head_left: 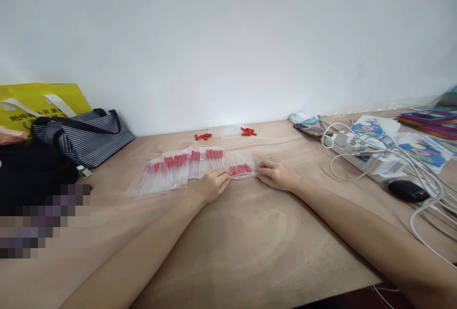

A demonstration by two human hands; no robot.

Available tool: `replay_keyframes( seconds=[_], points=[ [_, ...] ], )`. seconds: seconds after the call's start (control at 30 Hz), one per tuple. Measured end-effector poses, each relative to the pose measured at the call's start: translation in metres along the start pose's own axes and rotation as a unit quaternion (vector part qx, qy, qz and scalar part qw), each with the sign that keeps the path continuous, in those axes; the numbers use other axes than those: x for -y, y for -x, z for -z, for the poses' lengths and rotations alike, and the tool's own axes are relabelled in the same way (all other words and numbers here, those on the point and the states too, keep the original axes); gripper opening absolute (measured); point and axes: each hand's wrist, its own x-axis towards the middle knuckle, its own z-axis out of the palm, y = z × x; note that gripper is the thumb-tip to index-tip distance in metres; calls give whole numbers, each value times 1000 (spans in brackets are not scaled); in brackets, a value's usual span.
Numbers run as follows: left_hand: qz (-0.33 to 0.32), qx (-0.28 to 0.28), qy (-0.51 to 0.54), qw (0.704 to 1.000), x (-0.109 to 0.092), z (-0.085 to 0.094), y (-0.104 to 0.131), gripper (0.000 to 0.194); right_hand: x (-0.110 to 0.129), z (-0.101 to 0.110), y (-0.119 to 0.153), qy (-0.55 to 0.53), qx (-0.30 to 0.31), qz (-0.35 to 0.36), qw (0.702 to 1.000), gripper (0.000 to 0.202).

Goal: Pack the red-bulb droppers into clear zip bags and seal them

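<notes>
Clear bag (241,159) with red-ended pieces (241,169) on wooden table (250,252), between hands. Left hand (215,184) pinches its near left corner, right hand (274,173) its right corner. Similar filled bags (176,173) just leftward. Loose red pieces (248,132) behind, near wall (214,37).

On the tabletop (232,252), a packet (243,160) lies between my left hand (214,184) and right hand (276,174); other packets (174,175) leftward, handbag (91,141) farther left, power strip (353,158) right.

From here I see red pieces (175,161) and clear packets (174,178). The tote (26,94) is yellow; the handbag (93,138), dark-and-white striped.
</notes>
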Motion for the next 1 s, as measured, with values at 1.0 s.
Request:
replay_keyframes(
  seconds=[1.0],
  points=[
    [-101, -4, -149, 984, 11, 1, -4, 28, 3, -4, -10, 133, -13, 82, 988, 34]
  ],
)
